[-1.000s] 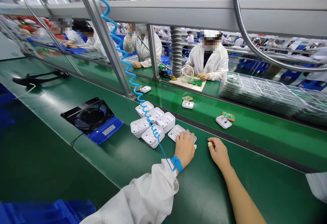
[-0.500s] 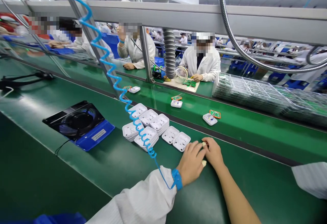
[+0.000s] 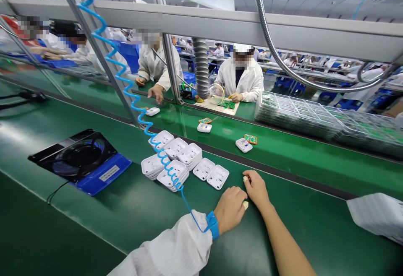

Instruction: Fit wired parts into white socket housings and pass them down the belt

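My left hand (image 3: 231,209) lies loosely curled on the green bench, its thumb apart from its fingers. It wears a white sleeve and a blue wrist strap (image 3: 212,225) on a coiled blue cord (image 3: 124,81). Close by on the right, my right hand (image 3: 256,190) rests with its fingers loosely bent; its forearm is bare. Pale finger cots (image 3: 245,205) cover a fingertip on each hand. I see nothing held in either, though the palms are hidden. Left of my hands lie two white plastic shells (image 3: 218,177), beside several short stacks of the same shells (image 3: 173,173).
White shells with orange-edged green circuit boards (image 3: 251,139) lie on the strip beyond the dark rail. A blue-and-black fan unit (image 3: 80,158) sits left. Stacked clear trays (image 3: 283,108) stand back right; a white stack (image 3: 376,215) is nearer. Co-workers (image 3: 241,76) sit opposite.
My left hand has drawn slightly back from my right hand, and its spread fingers have curled together. The view has shifted to the right. A co-worker opposite has lowered a raised hand towards the strip.
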`<state>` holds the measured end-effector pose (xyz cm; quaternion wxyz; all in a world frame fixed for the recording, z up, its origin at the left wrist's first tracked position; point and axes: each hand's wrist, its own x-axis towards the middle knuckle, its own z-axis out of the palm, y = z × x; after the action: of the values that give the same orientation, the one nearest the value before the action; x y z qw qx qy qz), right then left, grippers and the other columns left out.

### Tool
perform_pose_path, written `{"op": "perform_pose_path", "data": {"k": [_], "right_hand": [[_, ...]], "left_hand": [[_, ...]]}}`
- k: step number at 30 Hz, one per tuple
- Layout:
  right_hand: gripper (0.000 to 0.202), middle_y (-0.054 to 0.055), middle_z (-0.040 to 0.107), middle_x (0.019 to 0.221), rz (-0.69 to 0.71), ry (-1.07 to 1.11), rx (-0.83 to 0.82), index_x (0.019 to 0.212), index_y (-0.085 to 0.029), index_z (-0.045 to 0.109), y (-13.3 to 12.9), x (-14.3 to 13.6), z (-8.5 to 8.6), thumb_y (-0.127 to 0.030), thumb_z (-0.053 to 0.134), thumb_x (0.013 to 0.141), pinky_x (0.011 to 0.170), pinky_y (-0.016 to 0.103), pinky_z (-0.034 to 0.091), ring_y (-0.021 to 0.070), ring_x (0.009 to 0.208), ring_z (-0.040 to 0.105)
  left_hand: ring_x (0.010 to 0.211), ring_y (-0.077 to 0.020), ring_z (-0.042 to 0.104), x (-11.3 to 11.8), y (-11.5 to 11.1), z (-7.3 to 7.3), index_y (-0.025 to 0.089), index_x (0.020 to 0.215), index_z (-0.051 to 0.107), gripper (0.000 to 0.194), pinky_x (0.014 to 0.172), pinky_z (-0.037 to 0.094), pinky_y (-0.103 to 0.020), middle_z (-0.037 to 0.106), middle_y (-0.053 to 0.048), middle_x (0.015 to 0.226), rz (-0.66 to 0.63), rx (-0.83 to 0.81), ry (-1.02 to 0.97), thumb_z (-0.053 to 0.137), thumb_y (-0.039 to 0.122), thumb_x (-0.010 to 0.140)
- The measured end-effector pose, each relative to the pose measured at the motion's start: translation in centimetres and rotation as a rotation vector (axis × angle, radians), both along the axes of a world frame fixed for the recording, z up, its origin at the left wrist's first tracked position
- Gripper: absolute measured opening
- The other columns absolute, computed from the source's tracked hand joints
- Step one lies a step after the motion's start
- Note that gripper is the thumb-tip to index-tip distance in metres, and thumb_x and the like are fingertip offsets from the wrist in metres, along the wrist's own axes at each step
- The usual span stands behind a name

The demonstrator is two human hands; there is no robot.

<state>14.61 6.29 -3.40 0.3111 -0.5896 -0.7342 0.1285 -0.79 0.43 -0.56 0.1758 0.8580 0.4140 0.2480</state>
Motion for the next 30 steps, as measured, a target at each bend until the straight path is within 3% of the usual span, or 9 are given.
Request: {"op": "perform_pose_path", "data": {"k": [3, 14, 30], "right_hand": [[0.019, 0.004, 0.058, 0.086, -0.002, 0.007, 0.004, 0.091, -0.02, 0.055, -0.1, 0.0, 0.1, -0.019, 0.039, 0.08, 0.073, 0.03, 0.041, 0.0168, 0.08, 0.053], [0.023, 0.004, 0.057, 0.086, -0.004, 0.014, 0.031, 0.092, -0.019, 0.055, 0.0, -0.1, -0.1, -0.013, 0.039, 0.077, 0.074, 0.029, 0.04, 0.0163, 0.08, 0.052], [0.022, 0.003, 0.058, 0.084, -0.009, 0.033, 0.063, 0.089, -0.02, 0.055, -0.2, -0.3, 0.2, -0.012, 0.039, 0.077, 0.072, 0.029, 0.04, 0.0168, 0.081, 0.053]], "left_hand": [[0.074, -0.016, 0.047, 0.1, 0.1, -0.4, 0.018, 0.074, 0.046, 0.007, 0.068, 0.036, -0.028, 0.052, -0.002, 0.078, 0.001, 0.009, 0.019, 0.044, 0.014, 0.08], [0.065, -0.0127, 0.044, 0.1, 0.7, -1.6, 0.017, 0.064, 0.038, 0.017, 0.059, 0.028, -0.025, 0.048, 0.001, 0.066, 0.006, -0.006, 0.001, 0.047, 0.016, 0.078], [0.062, -0.0126, 0.044, -0.1, 0.9, -1.9, 0.018, 0.064, 0.04, 0.015, 0.056, 0.027, -0.025, 0.048, 0.001, 0.066, 0.005, -0.063, -0.087, 0.044, 0.016, 0.078]]}}
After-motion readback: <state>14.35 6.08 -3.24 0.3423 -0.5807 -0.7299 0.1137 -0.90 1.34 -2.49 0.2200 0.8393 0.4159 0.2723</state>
